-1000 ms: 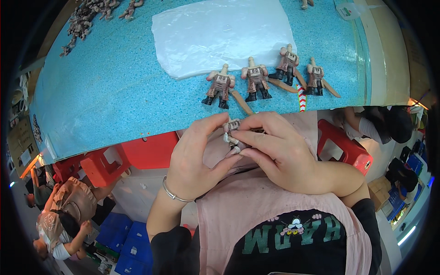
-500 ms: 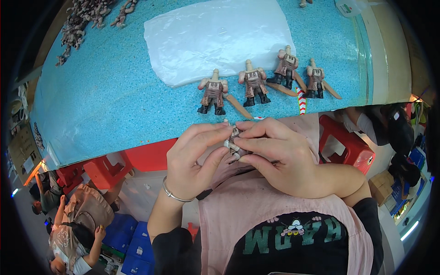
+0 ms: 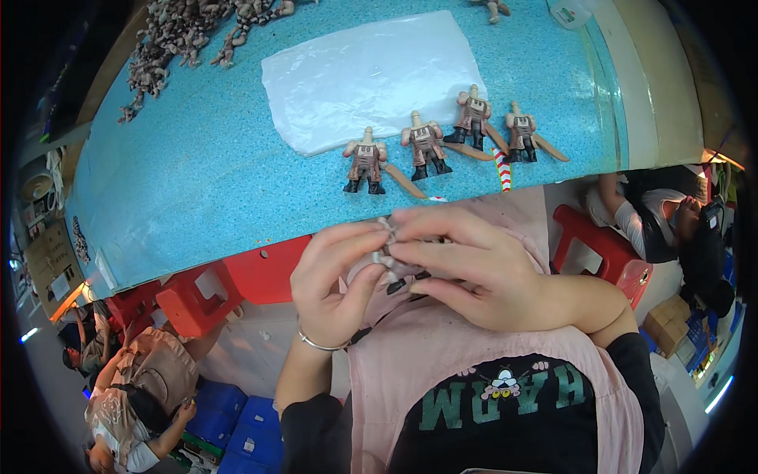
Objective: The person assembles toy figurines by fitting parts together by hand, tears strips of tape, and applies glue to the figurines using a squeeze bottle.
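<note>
Just off the table's near edge, a small figurine [image 3: 386, 259] with dark boots is held between my two hands. My left hand [image 3: 325, 272], with a bangle at its wrist, pinches it from the left by thumb and fingertips. From the other side my right hand [image 3: 493, 272] closes its fingers on it, hiding much of its body. Several similar headless figurines in brown aprons and black boots lie in a row beyond my hands, such as the leftmost figurine [image 3: 365, 163] and the rightmost figurine [image 3: 521, 132]. Flat brown sticks [image 3: 405, 182] lie beside them.
A translucent plastic sheet [image 3: 367, 79] covers part of the blue table [image 3: 205, 182]. A heap of figurine parts [image 3: 185, 35] sits at the far left, a clear bottle [image 3: 570, 12] at the far right. Red stools [image 3: 604, 257] stand below. Other people sit nearby.
The figurine has turned in my hands, so its dark boots now show below my fingers. My right fingers have shifted over its body. The whole view has also moved slightly.
</note>
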Tool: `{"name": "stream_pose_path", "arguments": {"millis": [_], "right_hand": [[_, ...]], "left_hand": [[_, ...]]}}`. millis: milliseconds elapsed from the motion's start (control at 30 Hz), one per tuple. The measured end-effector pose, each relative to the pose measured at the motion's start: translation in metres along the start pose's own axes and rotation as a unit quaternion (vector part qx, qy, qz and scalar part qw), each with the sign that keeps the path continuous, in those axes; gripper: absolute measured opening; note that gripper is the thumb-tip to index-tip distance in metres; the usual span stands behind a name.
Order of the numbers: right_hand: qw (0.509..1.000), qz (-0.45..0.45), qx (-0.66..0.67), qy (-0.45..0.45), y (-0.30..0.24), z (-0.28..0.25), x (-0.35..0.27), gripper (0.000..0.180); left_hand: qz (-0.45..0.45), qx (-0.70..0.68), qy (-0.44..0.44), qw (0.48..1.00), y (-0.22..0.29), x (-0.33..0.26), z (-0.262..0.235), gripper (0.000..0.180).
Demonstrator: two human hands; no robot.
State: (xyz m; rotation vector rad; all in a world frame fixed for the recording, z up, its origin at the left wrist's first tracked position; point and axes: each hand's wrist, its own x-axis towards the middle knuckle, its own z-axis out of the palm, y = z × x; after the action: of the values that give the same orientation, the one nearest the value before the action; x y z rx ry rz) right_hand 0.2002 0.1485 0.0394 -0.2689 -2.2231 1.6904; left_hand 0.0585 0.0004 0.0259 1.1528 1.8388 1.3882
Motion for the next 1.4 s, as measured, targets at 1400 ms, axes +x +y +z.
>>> {"name": "stream_pose_path", "arguments": {"millis": [1400], "right_hand": [[0.99,0.028,0.13,0.047,0.018,-0.007,-0.022,0.031]], "left_hand": [[0.011,-0.11,0.083,0.99,0.029,0.007,0.05,0.041]]}}
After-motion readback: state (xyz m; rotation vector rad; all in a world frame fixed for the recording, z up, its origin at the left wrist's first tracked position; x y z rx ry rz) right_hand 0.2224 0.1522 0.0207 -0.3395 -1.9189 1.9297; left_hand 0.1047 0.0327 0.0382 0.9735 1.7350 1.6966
